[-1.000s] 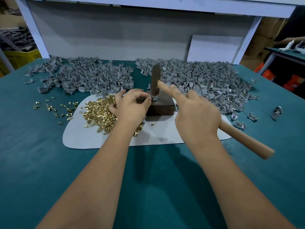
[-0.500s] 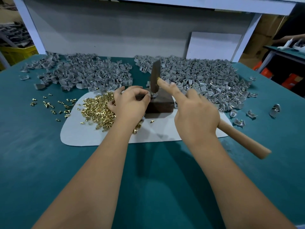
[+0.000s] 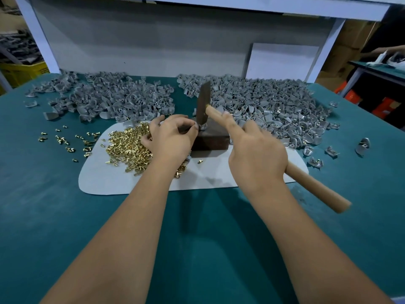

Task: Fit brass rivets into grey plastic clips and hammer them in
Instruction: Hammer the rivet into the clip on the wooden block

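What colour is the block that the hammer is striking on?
Dark brown; the block shows best in the head view, the only view given.

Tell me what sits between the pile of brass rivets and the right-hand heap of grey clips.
In the head view, the dark block sits there, with the left hand pinching a clip on it under the hammer head.

A yellow crate (image 3: 20, 71) stands beyond the teal table (image 3: 43, 216).
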